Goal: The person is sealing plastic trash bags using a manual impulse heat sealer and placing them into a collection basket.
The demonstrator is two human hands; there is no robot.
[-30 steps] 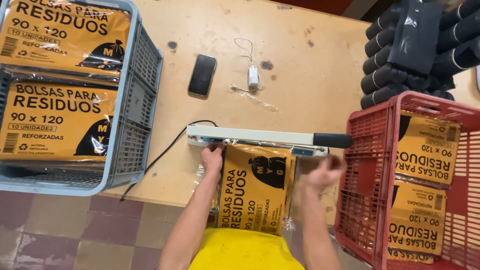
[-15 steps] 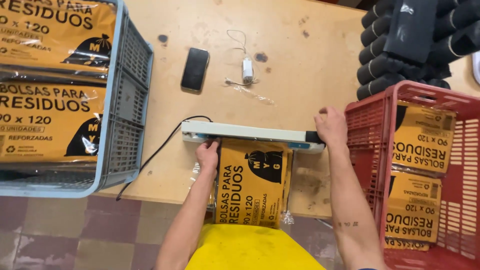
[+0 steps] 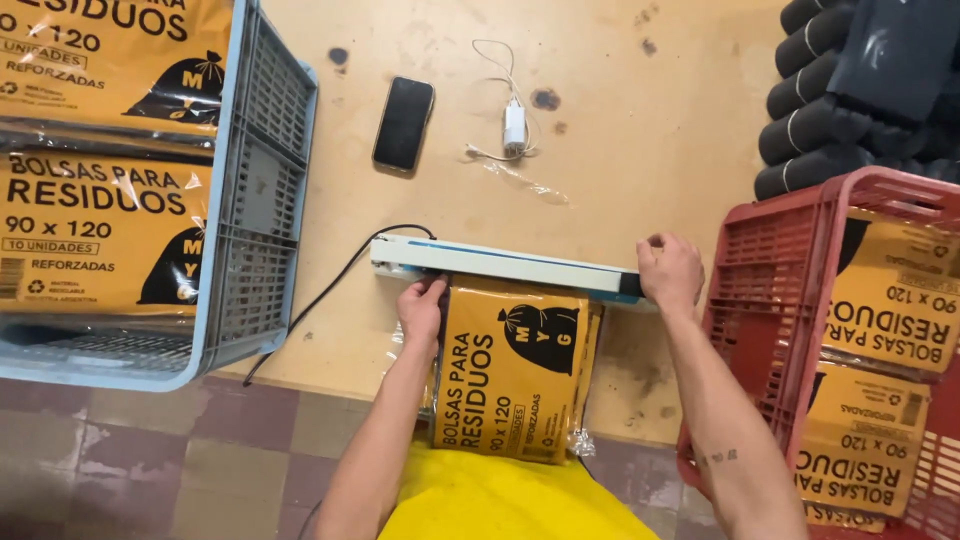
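Here the left hand [image 3: 422, 308] reaches forward from the near edge of the pale wooden surface [image 3: 620, 120], its forearm running straight up from the bottom, and its fingers curl closed on the upper left corner of the orange plastic-wrapped packet of black bags [image 3: 515, 370]. The right hand [image 3: 670, 272] comes in from the right with its wrist bent, its fingers closed down over the dark handle end of the long white bar sealer [image 3: 505, 266]. The packet lies flat at the near edge of the surface, its top edge tucked under the sealer's bar, so the left fingers sit just beside the bar and the right fingers rest past the packet's far right corner. Half a second ago the right hand already sat on the handle end; a second ago it hung blurred beside the red plastic crate [image 3: 800, 300], off the sealer. The left hand keeps its place on the packet throughout.
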